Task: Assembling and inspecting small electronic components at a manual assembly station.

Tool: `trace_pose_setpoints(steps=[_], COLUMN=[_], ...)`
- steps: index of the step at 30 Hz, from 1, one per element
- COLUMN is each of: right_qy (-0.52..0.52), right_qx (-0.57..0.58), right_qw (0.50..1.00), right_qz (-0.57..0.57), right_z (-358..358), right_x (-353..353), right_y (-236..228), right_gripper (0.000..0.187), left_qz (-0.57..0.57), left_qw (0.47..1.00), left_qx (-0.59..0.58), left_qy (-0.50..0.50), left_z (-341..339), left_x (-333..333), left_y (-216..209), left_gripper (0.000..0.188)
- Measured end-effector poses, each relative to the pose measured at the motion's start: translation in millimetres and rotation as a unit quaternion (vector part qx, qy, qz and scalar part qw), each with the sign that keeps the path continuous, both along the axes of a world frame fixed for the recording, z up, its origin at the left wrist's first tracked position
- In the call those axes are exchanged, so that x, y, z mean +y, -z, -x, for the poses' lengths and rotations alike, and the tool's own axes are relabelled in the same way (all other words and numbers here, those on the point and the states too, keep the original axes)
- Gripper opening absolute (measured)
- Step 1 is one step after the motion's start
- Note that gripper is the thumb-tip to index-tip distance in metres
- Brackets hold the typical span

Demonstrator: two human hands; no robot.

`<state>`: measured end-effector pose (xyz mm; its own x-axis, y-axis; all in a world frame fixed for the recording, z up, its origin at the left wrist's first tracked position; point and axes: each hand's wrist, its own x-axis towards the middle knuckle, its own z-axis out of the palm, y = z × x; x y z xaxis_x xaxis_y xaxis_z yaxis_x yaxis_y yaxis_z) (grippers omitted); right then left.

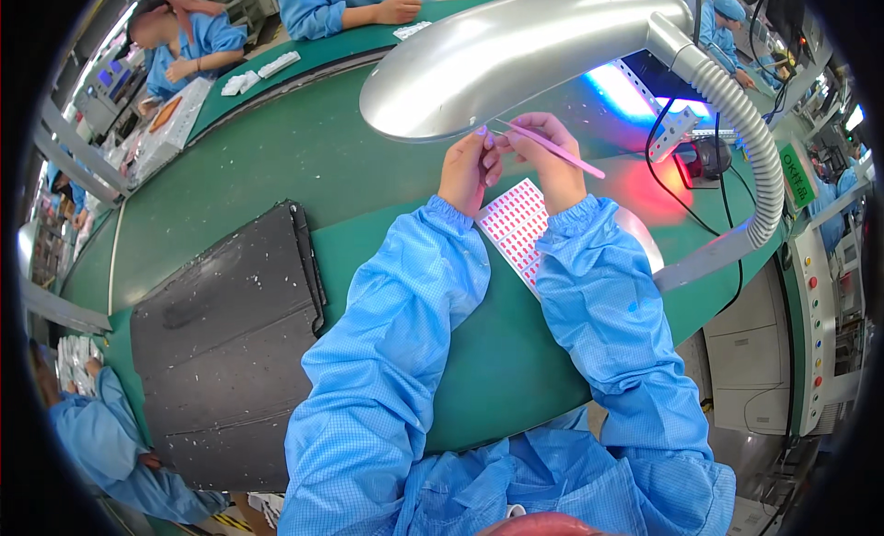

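One tweezers (573,158), one sheet (516,223), one lamp (479,62). Tweezers slim, pink; right hand (554,179) has fingers closed on it. Left hand (467,170): fingers pinched, contents unclear. Sheet white, red-marked.

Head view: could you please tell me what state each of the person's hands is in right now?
Left hand: curled closed; whether it pinches anything small cannot be told.
Right hand: closed, holding a pink tweezer-like tool.

the bench (304,149) is brightly lit; blue-white glare (610,83) is cast at upper right, red glow (649,191) below it; straight edges are bent, corners blackened.
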<state>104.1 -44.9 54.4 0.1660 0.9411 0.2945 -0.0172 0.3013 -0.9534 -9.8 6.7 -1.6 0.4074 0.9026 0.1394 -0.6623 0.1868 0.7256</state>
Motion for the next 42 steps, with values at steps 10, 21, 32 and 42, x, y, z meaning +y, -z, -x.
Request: trace_pose_setpoints(steps=[10, 21, 32, 42], right_qy=[-0.142, -0.066, 0.029, -0.009], right_qx=[0.105, 0.204, 0.081, -0.023], right_qw=[0.984, 0.977, 0.996, 0.996], right_qz=[0.022, 0.003, -0.009, -0.081], right_z=[7.6, 0.1, -3.5, 7.1], right_x=[-0.4, 10.2, 0.5, 5.2], right_y=[-2.8, 6.7, 0.0, 11.8], right_gripper=[0.023, 0.019, 0.024, 0.030], left_qz=[0.030, 0.047, 0.040, 0.093], left_qw=[0.995, 0.996, 0.996, 0.980], left_qx=[-0.079, -0.045, -0.033, -0.127], left_qy=[0.052, 0.065, 0.076, 0.119], left_z=[5.8, 4.9, 5.2, 6.7], left_x=[0.5, 1.1, -3.9, 7.0], left_y=[0.8, -2.5, -4.6, 5.1], left_gripper=[0.023, 0.025, 0.026, 0.019])
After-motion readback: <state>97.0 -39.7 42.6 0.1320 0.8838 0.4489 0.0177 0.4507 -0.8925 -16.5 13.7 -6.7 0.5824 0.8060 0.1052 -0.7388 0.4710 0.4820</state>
